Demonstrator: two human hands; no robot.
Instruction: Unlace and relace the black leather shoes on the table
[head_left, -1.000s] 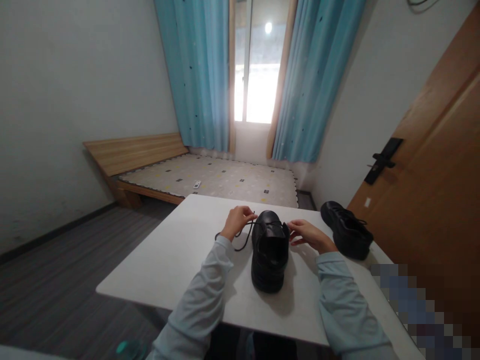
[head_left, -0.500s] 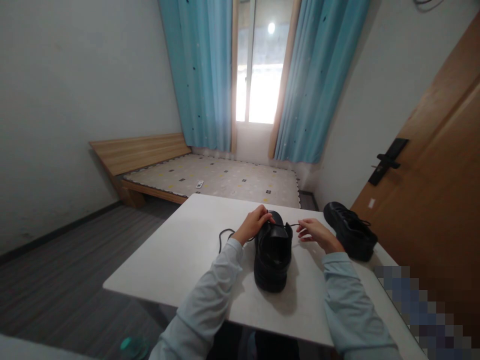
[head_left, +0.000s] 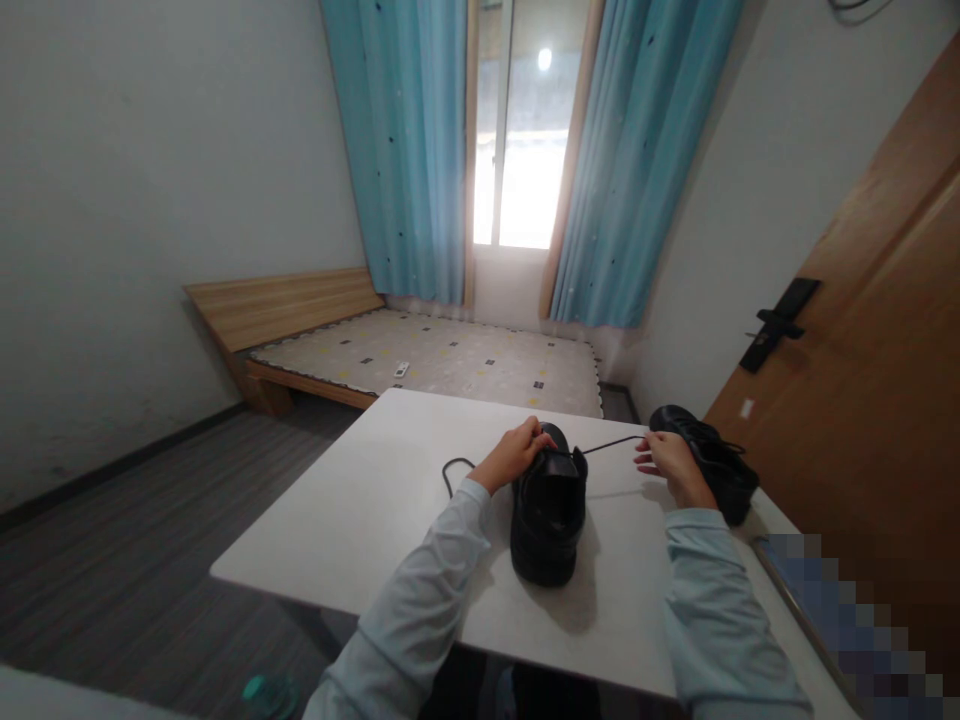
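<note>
A black shoe (head_left: 546, 545) stands on the white table with its heel toward me. My left hand (head_left: 519, 450) is closed at the shoe's left side near the tongue; its fingertips are partly hidden, so whether it also grips lace there cannot be told. Between thumb and finger my right hand (head_left: 670, 460) pinches the end of a black shoelace (head_left: 615, 443), which runs taut from the shoe's eyelets out to the right. Another loop of lace (head_left: 450, 466) lies on the table left of my left wrist. The second black shoe (head_left: 709, 460) sits just behind my right hand.
The white table (head_left: 330, 520) has its far edge near a bed (head_left: 465, 360) with a small white object on it. A wooden door (head_left: 862, 400) is close on the right. On the floor at lower left lies a clear thing with a green top (head_left: 259, 690).
My right hand has moved to the right, away from the shoe, drawing out a longer stretch of lace. My left hand stays at the shoe.
</note>
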